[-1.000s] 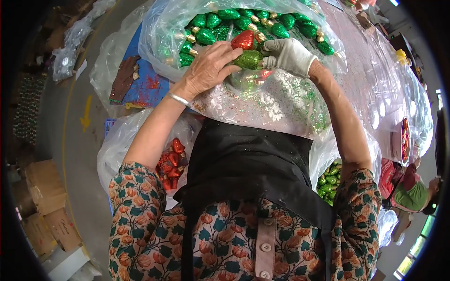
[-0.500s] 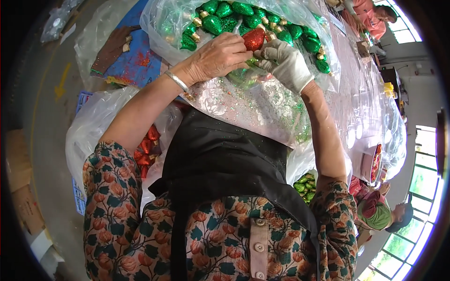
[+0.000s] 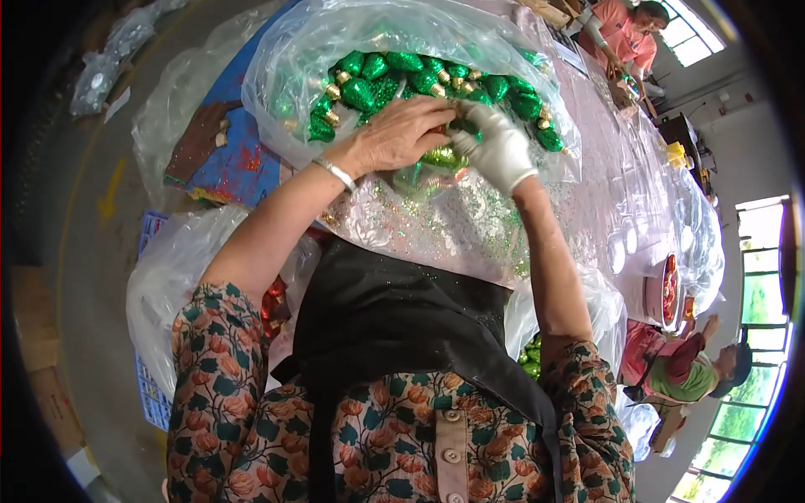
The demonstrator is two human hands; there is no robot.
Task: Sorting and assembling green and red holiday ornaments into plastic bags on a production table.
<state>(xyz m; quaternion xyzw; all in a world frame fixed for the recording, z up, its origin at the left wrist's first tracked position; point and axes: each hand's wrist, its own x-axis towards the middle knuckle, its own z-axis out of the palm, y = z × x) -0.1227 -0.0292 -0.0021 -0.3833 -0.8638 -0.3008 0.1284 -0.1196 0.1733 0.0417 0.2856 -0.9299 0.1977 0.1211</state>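
My bare left hand (image 3: pixel 404 137), a silver bangle at its wrist, and my right hand (image 3: pixel 498 153), in a white glove, meet over the near edge of a clear plastic bag (image 3: pixel 281 80). Both hands have their fingers bent and closed; what is pinched between them is mostly hidden, with only a sliver of red showing. Just below the fingertips is a shiny yellow-green ornament (image 3: pixel 442 157), with clear plastic around it. Inside the bag lie several green glitter bulb-shaped ornaments (image 3: pixel 358 94) with gold caps.
Glitter covers the pale patterned tabletop (image 3: pixel 394 210). A blue paint-stained board (image 3: pixel 243 172) lies at the left. Bags beside my lap hold red ornaments (image 3: pixel 273 306) and green ornaments (image 3: pixel 532 356). One person (image 3: pixel 620 38) works at the far right, another (image 3: pixel 683 369) sits at the right.
The red glitter bulb ornament between my hands is now almost hidden behind my fingers. My hands have come closer together, and the whole view has shifted slightly.
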